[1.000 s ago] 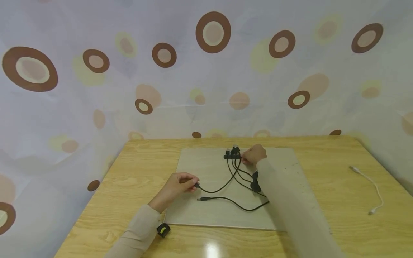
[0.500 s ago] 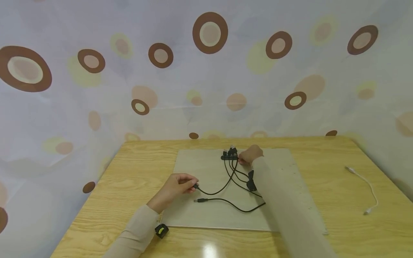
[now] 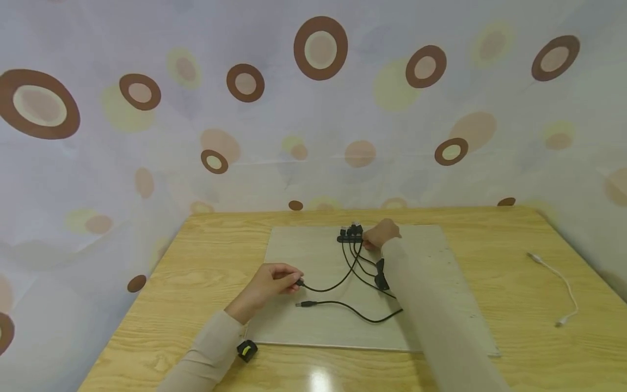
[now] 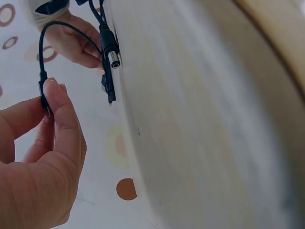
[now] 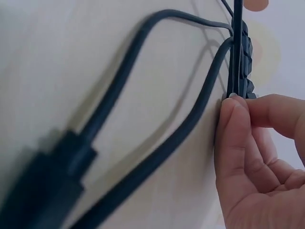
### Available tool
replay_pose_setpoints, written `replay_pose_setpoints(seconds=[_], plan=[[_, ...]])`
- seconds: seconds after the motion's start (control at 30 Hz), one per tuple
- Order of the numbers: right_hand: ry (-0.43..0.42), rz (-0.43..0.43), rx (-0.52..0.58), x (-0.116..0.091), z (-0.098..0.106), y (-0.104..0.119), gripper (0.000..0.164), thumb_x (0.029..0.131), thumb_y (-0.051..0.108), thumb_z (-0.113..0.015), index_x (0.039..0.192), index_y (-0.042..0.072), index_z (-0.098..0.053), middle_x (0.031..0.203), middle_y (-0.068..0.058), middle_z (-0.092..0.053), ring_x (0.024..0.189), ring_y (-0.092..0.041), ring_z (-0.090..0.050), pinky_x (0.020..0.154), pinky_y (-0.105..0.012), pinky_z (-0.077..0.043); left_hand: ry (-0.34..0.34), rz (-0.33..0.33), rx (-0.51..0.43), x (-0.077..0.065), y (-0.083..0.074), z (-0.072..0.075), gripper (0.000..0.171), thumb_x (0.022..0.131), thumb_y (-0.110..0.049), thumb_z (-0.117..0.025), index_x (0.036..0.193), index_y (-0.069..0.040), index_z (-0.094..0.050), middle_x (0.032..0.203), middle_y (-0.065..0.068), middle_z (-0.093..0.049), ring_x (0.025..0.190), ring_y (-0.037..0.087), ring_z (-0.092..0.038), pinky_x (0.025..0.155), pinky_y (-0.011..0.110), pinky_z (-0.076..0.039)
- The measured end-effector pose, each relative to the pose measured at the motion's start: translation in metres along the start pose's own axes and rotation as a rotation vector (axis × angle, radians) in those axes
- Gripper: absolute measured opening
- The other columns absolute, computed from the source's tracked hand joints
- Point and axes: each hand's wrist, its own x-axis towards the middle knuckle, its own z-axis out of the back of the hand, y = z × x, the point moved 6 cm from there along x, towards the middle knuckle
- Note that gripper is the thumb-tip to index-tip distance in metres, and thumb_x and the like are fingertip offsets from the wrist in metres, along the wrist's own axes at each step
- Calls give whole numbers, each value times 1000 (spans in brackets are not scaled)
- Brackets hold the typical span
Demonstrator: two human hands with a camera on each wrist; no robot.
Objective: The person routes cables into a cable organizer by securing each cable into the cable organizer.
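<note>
My left hand (image 3: 269, 284) pinches the small black plug (image 4: 43, 90) of a black cable (image 3: 325, 290) between thumb and fingertips, above the pale board (image 3: 294, 332). That cable curves up to a black cable clip (image 3: 343, 239) at the board's far side. Several black cables sit in the clip with their plugs standing up behind it. My right hand (image 3: 383, 234) pinches the clip's right end with thumb and index finger; in the right wrist view the fingertips (image 5: 233, 102) cover that end. Another black cable with a barrel plug (image 3: 307, 304) lies on the board nearer me.
A short white cable (image 3: 568, 283) lies on the wooden table (image 3: 519, 348) at right. A small black-and-yellow object (image 3: 247, 350) is by my left wrist. Dark parts (image 3: 381, 280) show beside my right forearm. A curtain with brown rings (image 3: 320, 109) stands behind.
Both hands keep their holds, nearly still. The plugs behind the clip have shifted slightly; the view itself has swung a little.
</note>
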Motion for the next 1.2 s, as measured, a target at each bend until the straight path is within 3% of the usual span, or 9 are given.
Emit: replay_pose_setpoints(seconds=[0.27, 0.53, 0.73, 0.97, 1.03, 1.2], plan=[[-31, -28, 37, -1, -1, 1, 29, 75, 20, -60, 84, -7, -66, 51, -3, -60, 58, -21, -61, 73, -41, -51, 7, 7, 12, 1, -1, 2, 29, 87, -10, -56, 108, 10, -57, 87, 8, -64, 74, 11, -61, 73, 33, -52], [-60, -35, 21, -1, -2, -3, 31, 74, 21, -61, 86, -8, -63, 56, -7, -60, 69, -27, -61, 71, -42, -50, -30, 7, 48, -3, -2, 3, 28, 86, -14, -58, 104, 7, -60, 84, 5, -64, 70, 9, -59, 72, 32, -52], [-53, -43, 58, -2, -5, -7, 26, 75, 21, -61, 79, -4, -67, 46, 0, -56, 57, -19, -60, 74, -40, -50, -44, -6, 85, -3, -4, 3, 25, 87, -11, -57, 103, 8, -60, 85, 7, -64, 70, 10, -59, 71, 33, -52], [24, -19, 128, -2, -5, -6, 31, 79, 22, -62, 85, -8, -66, 48, -2, -58, 49, -15, -58, 79, -40, -48, -133, -42, 225, -1, -5, 13, 21, 85, -11, -59, 97, 6, -63, 84, 10, -64, 70, 15, -61, 64, 26, -52], [40, -11, 149, -1, -4, -7, 29, 80, 22, -61, 84, -6, -66, 49, 0, -58, 47, -12, -56, 75, -36, -48, -145, -55, 268, -1, -6, 15, 20, 85, -12, -59, 96, 5, -64, 85, 9, -65, 72, 17, -61, 65, 26, -52], [124, -23, 350, 4, -6, -12, 23, 82, 16, -56, 85, -4, -66, 55, 0, -61, 43, -8, -55, 56, -24, -48, -196, -70, 388, 1, -7, 20, 17, 84, -16, -61, 95, -3, -67, 89, 4, -66, 80, 14, -61, 70, 26, -49]])
